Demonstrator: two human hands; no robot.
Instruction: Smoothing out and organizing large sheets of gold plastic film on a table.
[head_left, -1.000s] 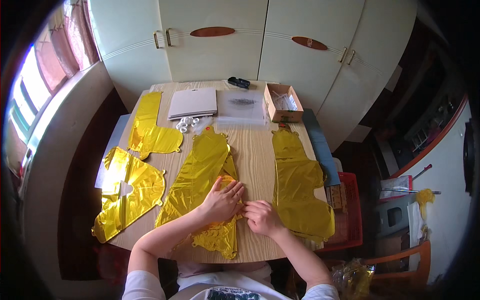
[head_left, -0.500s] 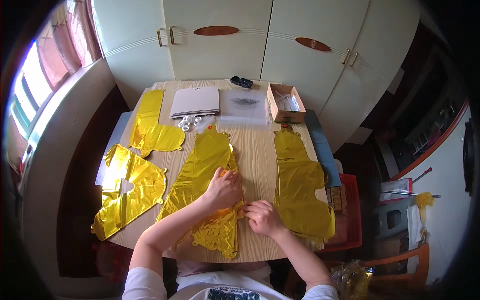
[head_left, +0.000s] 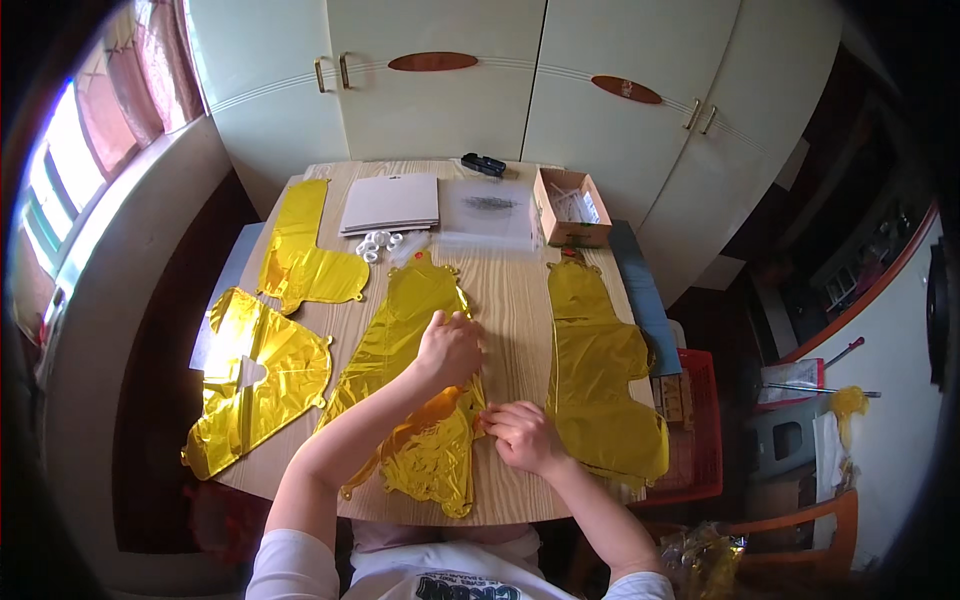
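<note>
A flat gold foil balloon (head_left: 412,305) lies on the wooden table in front of me, its near end crumpled and partly folded. My left hand (head_left: 450,348) is closed in a fist-like grip over its right side, the fingertips hidden beneath the knuckles. Lower down, my right hand (head_left: 522,436) pinches the right edge of the same balloon. Another flat gold foil balloon (head_left: 600,375) lies to the right of my hands. To the left are a gold foil balloon with a small notch (head_left: 290,365) and an L-shaped one (head_left: 300,262).
At the table's back are stacked pale cards (head_left: 392,205), white rings (head_left: 376,243), clear plastic sheets (head_left: 490,222), a black object (head_left: 484,164) and a cardboard box (head_left: 573,208) holding white pieces. A red crate (head_left: 706,430) stands beyond the right edge. Pale cabinets rise behind.
My left hand has moved a little farther from me along the balloon's right side, and the foil below it is more exposed. My right hand stays nearly in place.
</note>
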